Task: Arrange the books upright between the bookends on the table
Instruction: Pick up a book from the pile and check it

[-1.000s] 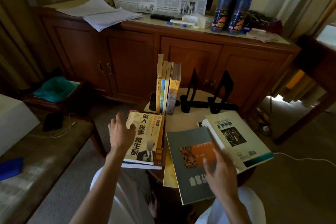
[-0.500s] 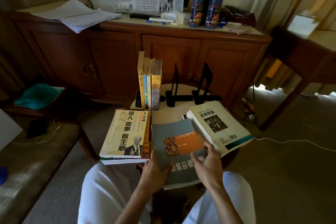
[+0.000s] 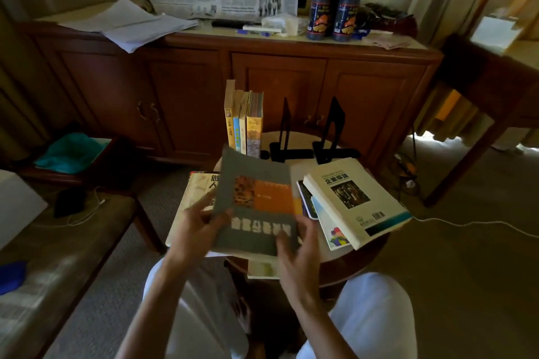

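A: What is the grey book (image 3: 256,201) like?

B: A flat paperback with a matte grey cover and an orange panel, raised over the round wooden table (image 3: 358,259), in front of the upright books (image 3: 243,122).

A: And the grip?

B: The left hand (image 3: 194,230) curls round its left edge; the right hand (image 3: 297,248) pinches its near right corner.

A: The bookends (image 3: 309,132)?

B: Two thin black metal ones, just right of the upright books. A thick cream book (image 3: 354,201) lies flat nearer, to the right.
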### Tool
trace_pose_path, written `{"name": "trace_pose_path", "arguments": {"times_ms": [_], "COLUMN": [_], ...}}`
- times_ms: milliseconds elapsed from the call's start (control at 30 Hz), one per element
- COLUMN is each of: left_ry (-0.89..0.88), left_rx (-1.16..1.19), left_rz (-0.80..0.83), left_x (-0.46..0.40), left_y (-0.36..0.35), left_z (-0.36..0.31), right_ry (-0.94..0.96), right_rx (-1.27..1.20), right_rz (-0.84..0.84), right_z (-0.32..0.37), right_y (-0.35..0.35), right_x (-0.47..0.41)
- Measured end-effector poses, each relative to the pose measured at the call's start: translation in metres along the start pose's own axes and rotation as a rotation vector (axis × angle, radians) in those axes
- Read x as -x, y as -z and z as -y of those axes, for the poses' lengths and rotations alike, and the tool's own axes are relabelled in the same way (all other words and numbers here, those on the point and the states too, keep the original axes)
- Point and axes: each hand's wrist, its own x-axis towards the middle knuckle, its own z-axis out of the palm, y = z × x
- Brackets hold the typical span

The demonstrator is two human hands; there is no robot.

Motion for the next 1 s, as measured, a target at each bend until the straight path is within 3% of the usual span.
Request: {"name": "trace_pose_path", "arguments": {"times_ms": [133, 300, 400, 500, 633, 833, 1000], "left_ry": [0.062, 0.192, 0.217, 0.222, 0.226, 0.280, 0.266], "left_rx": [0.058, 0.031, -0.229, -0.467, -0.713, -0.940, -0.978], "left_rz": [-0.142, -0.143, -0.120, -0.123, -0.104, -0.100, -0.163], "left_x": [-0.013, -0.021, -0.035, -0.044, -0.048, -0.049, -0.042], "left_y": [0.038, 0.069, 0.075, 0.074, 0.062, 0.064, 0.056], "left_z": [0.021, 0.046, 0.054, 0.057, 0.058, 0.068, 0.054], "right_ry": [0.023, 0.058, 0.134, 0.341, 0.473, 0.461, 0.435], "right_rx": [0.076, 0.773, 1.001, 1.128, 1.188, 1.001, 0.691], "right_rz": [0.347, 0.562, 0.757, 0.673, 0.617, 0.573, 0.385], "right_z": [-0.003, -0.046, -0.065, -0.082, -0.090, -0.071, -0.026], "right_y": [-0.019, -0.005, 0.012, 0.017, 0.018, 0.047, 0.068], "right_x": [-0.026, -0.036, -0.031, -0.022, -0.009, -0.016, -0.026]}}
